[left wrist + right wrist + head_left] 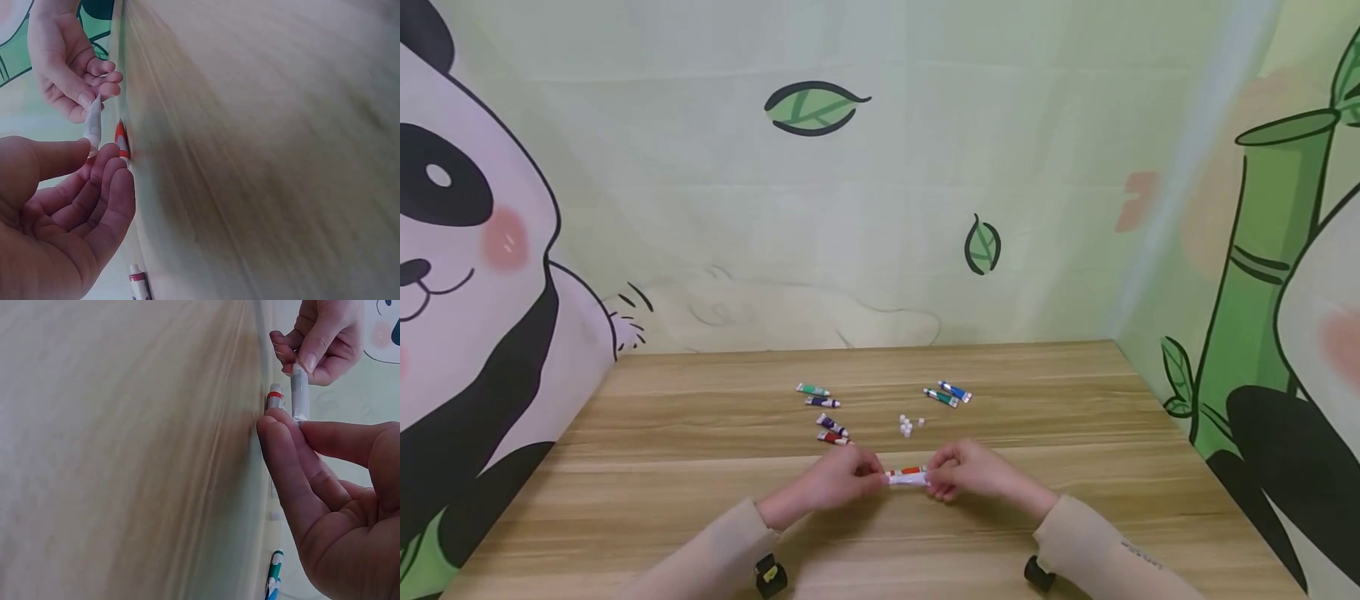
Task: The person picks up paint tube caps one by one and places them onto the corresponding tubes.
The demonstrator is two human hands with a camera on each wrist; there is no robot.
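on the near side of the white pieces (906,427), one white tube (908,479) is pinched at both ends: the left hand (842,480) clamps one tip, the right hand (967,468) the other. caution: a loosened pinch could drop it onto the orange-marked tube (121,132), also nearside of the white pieces. excess pressure could expel contents if the end is uncapped; the fingers (120,200) hide whether it is. a reaching hand could scatter the white pieces. surface: wood-grain table (662,483), with four tubes (832,426) left of the white pieces and two tubes (941,397) right of them. enclosure: printed backdrop (880,183) behind the white pieces, showing pandas (512,167), leaves (812,108) and bamboo (1273,200).
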